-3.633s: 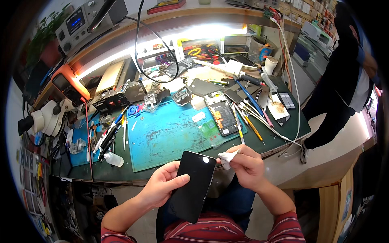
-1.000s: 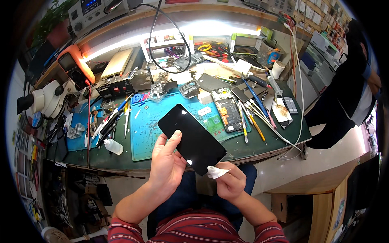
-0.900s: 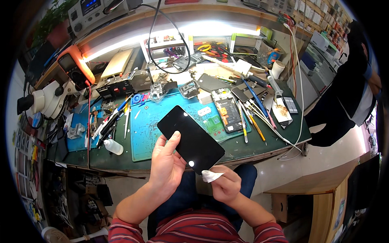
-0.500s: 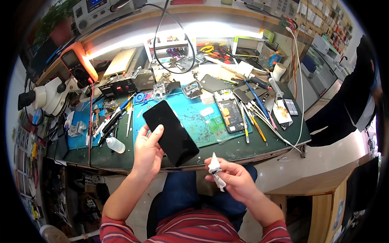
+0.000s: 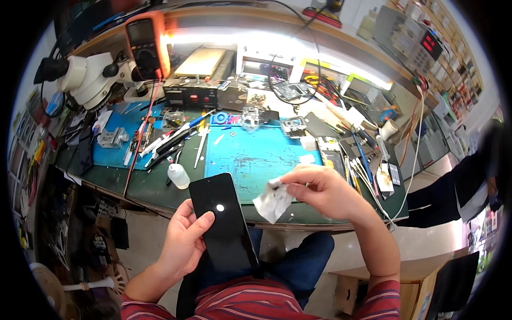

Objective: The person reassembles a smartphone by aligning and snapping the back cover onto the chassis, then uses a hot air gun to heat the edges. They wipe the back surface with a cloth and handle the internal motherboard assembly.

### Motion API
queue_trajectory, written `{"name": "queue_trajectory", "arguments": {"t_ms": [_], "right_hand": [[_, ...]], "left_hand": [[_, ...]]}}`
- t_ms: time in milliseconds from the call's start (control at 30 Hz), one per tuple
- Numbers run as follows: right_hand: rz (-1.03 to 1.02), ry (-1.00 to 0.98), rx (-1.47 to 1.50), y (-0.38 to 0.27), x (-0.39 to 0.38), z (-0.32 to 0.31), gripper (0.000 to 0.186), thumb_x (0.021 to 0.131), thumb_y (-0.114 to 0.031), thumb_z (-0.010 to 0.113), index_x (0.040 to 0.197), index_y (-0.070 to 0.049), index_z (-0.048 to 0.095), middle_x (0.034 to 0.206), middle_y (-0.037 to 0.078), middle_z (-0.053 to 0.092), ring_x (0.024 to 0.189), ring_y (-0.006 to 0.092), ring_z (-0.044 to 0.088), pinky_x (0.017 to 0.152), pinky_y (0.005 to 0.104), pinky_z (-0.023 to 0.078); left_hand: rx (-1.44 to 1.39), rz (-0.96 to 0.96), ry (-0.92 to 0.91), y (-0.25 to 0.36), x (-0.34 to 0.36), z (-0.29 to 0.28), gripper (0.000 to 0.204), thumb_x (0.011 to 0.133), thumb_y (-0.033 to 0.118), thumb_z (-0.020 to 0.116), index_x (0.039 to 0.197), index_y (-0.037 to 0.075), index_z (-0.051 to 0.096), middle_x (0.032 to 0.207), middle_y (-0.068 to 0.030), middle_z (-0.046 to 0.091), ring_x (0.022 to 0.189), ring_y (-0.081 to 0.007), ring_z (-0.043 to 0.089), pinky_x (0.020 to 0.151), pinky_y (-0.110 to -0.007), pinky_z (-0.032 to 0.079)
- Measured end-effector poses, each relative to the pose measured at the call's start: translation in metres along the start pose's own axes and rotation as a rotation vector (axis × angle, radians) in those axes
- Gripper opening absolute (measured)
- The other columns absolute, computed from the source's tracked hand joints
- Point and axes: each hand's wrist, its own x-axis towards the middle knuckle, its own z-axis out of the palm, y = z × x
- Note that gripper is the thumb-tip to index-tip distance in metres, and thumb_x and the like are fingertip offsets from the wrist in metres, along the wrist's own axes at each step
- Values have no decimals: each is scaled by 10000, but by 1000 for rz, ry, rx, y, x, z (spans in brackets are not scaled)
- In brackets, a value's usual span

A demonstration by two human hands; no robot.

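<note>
My left hand grips a black smartphone by its left edge, thumb across the dark glass. A small bright reflection shows on the screen. The phone is held over my lap, its top end at the bench's front edge. To its right, my right hand pinches a crumpled white wipe with dark smudges. The wipe hangs from the fingertips above the near edge of the blue work mat, apart from the phone. A white squeeze bottle stands on the bench left of the phone.
An opened phone lies right of the mat, beside several brushes and tools. Tweezers and pens lie to the left. A microscope and an orange multimeter stand farther left. A person in dark clothes is at the right.
The phone has come down toward my lap and turned more upright. My right hand has risen, and the wipe, bunched to a point before, now hangs spread out. The head view has shifted left.
</note>
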Motion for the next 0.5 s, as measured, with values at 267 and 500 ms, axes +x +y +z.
{"name": "queue_trajectory", "arguments": {"t_ms": [267, 500], "right_hand": [[-55, 126, -685, 71, 33, -1, 387, 872, -47, 587, 1251, -94, 653, 816, 88, 609, 760, 217, 609, 665, 341, 508], [-417, 190, -1188, 45, 8, 48, 480, 720, -48, 638, 1199, -75, 654, 1077, 106, 571, 927, 262, 595, 763, 359, 528]], "left_hand": [[9, -101, -42, -5, -2, -30, 300, 966, 44, 625, 1240, 45, 503, 1090, -57, 683, 904, -91, 669, 686, -244, 565], [16, -132, -53, -9, 9, -32, 294, 960, 65, 648, 1222, 58, 515, 997, -23, 697, 779, -22, 633, 542, -166, 479]]}}
